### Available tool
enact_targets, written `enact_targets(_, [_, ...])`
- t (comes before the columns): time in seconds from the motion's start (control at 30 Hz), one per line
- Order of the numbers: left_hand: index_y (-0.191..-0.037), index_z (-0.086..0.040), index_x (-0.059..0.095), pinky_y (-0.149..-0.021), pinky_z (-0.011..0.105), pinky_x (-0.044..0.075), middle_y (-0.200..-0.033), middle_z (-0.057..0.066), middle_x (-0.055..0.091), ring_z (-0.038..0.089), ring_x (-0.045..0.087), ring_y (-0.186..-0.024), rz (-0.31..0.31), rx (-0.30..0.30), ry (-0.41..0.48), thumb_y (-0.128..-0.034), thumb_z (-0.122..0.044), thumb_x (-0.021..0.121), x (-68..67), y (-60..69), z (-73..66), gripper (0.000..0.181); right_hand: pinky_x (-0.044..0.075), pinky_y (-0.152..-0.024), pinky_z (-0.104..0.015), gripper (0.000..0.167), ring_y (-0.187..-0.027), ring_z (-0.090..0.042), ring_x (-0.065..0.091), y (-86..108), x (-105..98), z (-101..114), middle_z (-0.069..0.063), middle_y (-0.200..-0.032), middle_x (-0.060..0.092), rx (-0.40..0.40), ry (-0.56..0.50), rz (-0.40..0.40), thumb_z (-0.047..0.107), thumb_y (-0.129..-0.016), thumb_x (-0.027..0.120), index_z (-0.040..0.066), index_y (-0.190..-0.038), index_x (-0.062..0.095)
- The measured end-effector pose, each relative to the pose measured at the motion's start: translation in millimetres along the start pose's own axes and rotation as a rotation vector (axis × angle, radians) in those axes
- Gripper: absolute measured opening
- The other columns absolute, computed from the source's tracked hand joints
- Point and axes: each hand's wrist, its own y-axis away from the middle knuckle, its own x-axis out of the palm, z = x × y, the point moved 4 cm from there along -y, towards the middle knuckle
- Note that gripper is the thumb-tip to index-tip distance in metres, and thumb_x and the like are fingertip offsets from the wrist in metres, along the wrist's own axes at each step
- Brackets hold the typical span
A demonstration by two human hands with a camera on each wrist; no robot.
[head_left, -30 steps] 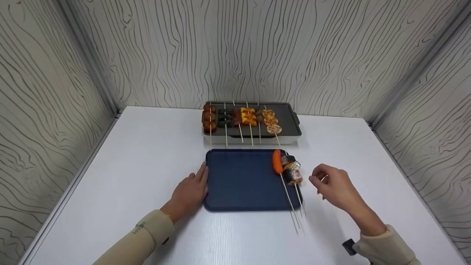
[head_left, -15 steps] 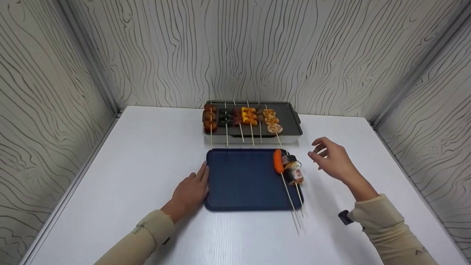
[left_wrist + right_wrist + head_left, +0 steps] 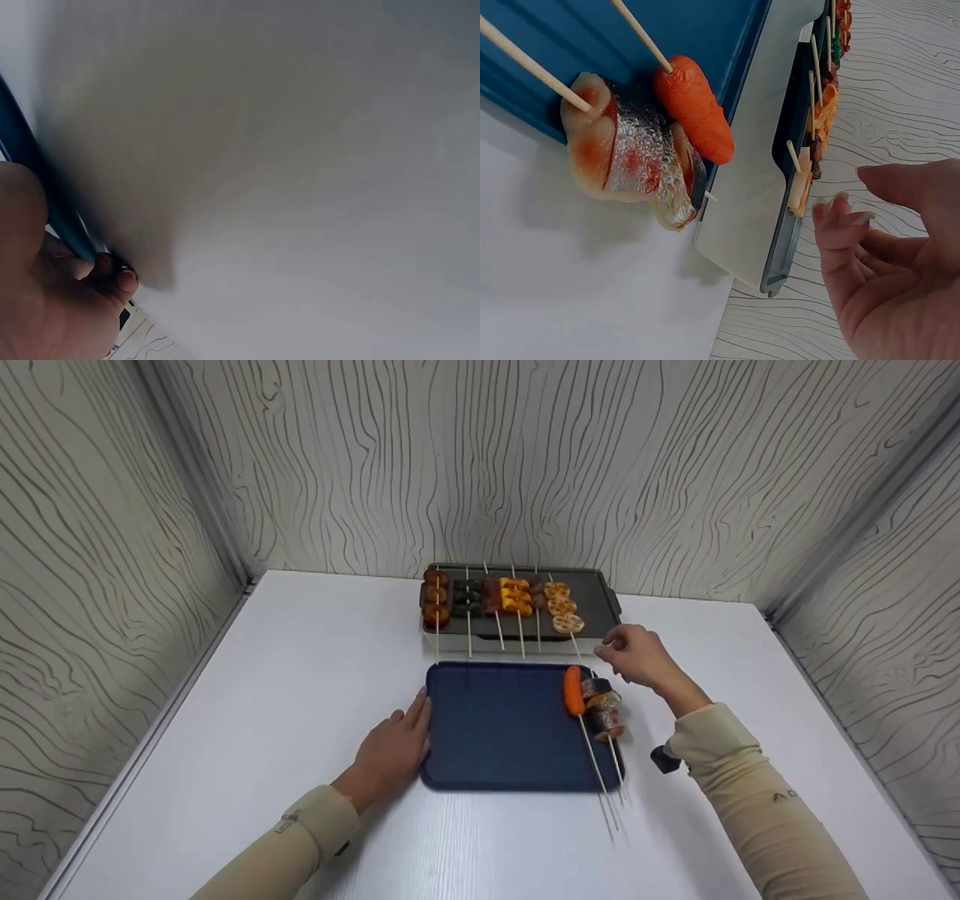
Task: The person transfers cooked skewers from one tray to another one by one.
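Note:
My left hand (image 3: 394,748) rests against the left edge of a blue tray (image 3: 495,769), its fingers lying along the rim. The left wrist view shows that hand (image 3: 60,307) beside the tray's rim (image 3: 15,124). On the tray's right side lie a skewer with an orange-red sausage (image 3: 574,690) and one with silver-skinned fish pieces (image 3: 606,712), overhanging the right edge. My right hand (image 3: 637,656) hovers near the front right corner of a dark griddle (image 3: 592,604), nothing between thumb and fingers. In the right wrist view, the right hand (image 3: 900,255) has its thumb apart from the fingers.
Several skewers lie side by side on the griddle, among them lotus root slices (image 3: 568,623), yellow pieces (image 3: 516,598) and brown rounds (image 3: 436,595). Their sticks jut over its front edge toward the tray. Wood-patterned walls (image 3: 480,457) surround the white table (image 3: 315,660).
My right hand has moved away from beside the fish skewer, forward and then left to the griddle's corner. My left hand stays at the tray. The view has shifted slightly.

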Motion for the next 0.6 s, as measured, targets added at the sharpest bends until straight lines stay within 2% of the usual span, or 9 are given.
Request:
enact_targets(0.1, [-0.151, 0.006, 0.043, -0.087, 0.043, 0.056, -0.161, 0.017, 0.037, 0.034, 0.062, -0.11, 0.012, -0.003, 0.001, -0.1056, -0.021, 0.052, 1.3, -0.7, 0.8, 0.053, 0.049, -0.053, -0.028, 0.032, -0.059, -0.015, 0.059, -11.4, 7.2, -1.0, -0.015, -0.088, 0.071, 0.015, -0.042, 0.014, 0.018, -0.102, 0.06, -0.009, -0.117, 0.064])
enact_targets(0.27, [-0.152, 0.005, 0.042, -0.089, 0.044, 0.055, -0.162, 0.017, 0.036, 0.037, 0.062, -0.114, 0.02, -0.001, 0.018, -0.1064, -0.022, 0.05, 2.4, -2.0, 1.8, 0.054, 0.049, -0.056, -0.026, 0.03, -0.063, -0.013, 0.058, -22.1, 19.5, -2.8, -0.022, -0.095, 0.071, 0.042, -0.115, 0.042, 0.017, -0.101, 0.06, -0.01, -0.114, 0.066])
enact_targets(0.37, [-0.153, 0.005, 0.041, -0.088, 0.044, 0.055, -0.163, 0.017, 0.035, 0.035, 0.062, -0.112, 0.021, -0.006, 0.023, -0.1066, -0.022, 0.049, 2.9, -2.3, 2.9, 0.054, 0.049, -0.057, -0.025, 0.031, -0.064, -0.014, 0.058, -27.8, 26.4, -3.1, -0.02, -0.092, 0.07, 0.056, -0.151, 0.049, 0.018, -0.101, 0.06, -0.01, -0.112, 0.068])
enact_targets(0.6, [-0.151, 0.007, 0.043, -0.085, 0.045, 0.055, -0.161, 0.019, 0.037, 0.035, 0.062, -0.107, -0.003, 0.006, 0.025, -0.1049, -0.02, 0.05, 3.9, -2.4, 3.0, 0.054, 0.044, -0.05, -0.025, 0.029, -0.053, -0.009, 0.05, -39.3, 37.6, -4.7, -0.013, -0.075, 0.067, 0.037, -0.138, 0.02, 0.014, -0.102, 0.058, -0.009, -0.097, 0.074])
